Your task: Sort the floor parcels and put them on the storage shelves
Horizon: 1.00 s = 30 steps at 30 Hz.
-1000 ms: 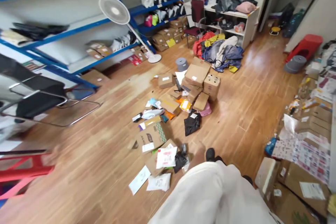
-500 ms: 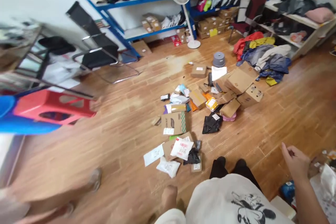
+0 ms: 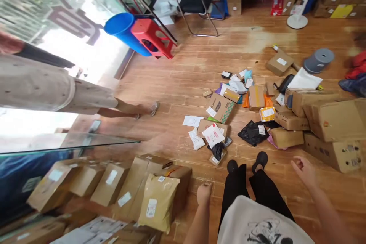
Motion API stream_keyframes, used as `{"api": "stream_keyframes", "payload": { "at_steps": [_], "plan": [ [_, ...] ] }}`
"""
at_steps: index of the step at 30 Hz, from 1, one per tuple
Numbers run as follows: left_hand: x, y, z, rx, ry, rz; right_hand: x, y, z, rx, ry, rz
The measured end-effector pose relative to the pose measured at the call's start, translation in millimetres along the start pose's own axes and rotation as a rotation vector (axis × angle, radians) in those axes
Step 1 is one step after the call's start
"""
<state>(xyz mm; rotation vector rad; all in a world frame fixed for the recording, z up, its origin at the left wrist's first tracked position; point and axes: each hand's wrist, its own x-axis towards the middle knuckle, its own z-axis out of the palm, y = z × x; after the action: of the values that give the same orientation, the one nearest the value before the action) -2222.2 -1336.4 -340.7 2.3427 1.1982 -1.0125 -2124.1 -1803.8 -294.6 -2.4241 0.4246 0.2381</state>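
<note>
My left hand [image 3: 204, 193] hangs low beside my leg, fingers curled into a loose fist, with nothing seen in it. To its left is a tan plastic parcel bag [image 3: 158, 202] leaning on a cardboard box [image 3: 183, 187]. My right hand [image 3: 304, 171] hangs at the other side, fingers loosely bent and apart, holding nothing. Ahead of my feet lies a spread of parcels: a black plastic mailer [image 3: 251, 133], a white mailer with red print [image 3: 213, 135], and a box with a green checked edge [image 3: 220, 107]. Neither hand touches any parcel.
Large cartons [image 3: 333, 118] are piled at right by a grey stool [image 3: 318, 61]. More boxes [image 3: 110, 183] stand at lower left beside a glass edge [image 3: 85, 145]. A person [image 3: 94, 95] stands near the bright doorway. A red stool [image 3: 153, 38] and blue bin [image 3: 122, 26] stand beyond.
My view has swung left and down, bringing the doorway, the person and the lower-left boxes into sight. Both hands remain hanging low; the parcels appear unmoved on the floor.
</note>
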Motion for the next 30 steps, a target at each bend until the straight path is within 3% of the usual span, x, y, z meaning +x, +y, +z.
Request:
{"api": "stream_keyframes", "payload": {
  "at_steps": [3,6,11,13,17,21,23,25,28,30],
  "plan": [
    [26,17,16,-0.077,-0.035,-0.065,50,8,33,-0.051,-0.052,-0.02],
    [78,31,43,-0.106,-0.042,-0.109,81,21,92,-0.115,-0.187,-0.021],
    [216,53,116,-0.1,-0.06,-0.162,129,62,240,-0.408,-0.597,-0.113],
    [278,58,153,-0.085,-0.046,-0.096,158,85,307,-0.595,-0.701,-0.156],
    [380,59,223,0.09,0.009,0.108,220,128,432,-0.874,-0.7,-0.17],
    [450,52,260,0.278,0.014,0.224,267,165,519,-0.95,-0.604,-0.163],
    [479,49,261,0.342,-0.004,0.278,283,184,542,-0.903,-0.568,-0.219],
    [503,48,253,0.387,-0.037,0.297,299,199,550,-0.794,-0.524,-0.295],
    [524,40,230,0.393,-0.062,0.358,326,206,534,-0.52,-0.342,-0.334],
    [524,24,215,0.265,0.007,0.365,345,195,510,-0.215,-0.112,-0.273]
  ]
}}
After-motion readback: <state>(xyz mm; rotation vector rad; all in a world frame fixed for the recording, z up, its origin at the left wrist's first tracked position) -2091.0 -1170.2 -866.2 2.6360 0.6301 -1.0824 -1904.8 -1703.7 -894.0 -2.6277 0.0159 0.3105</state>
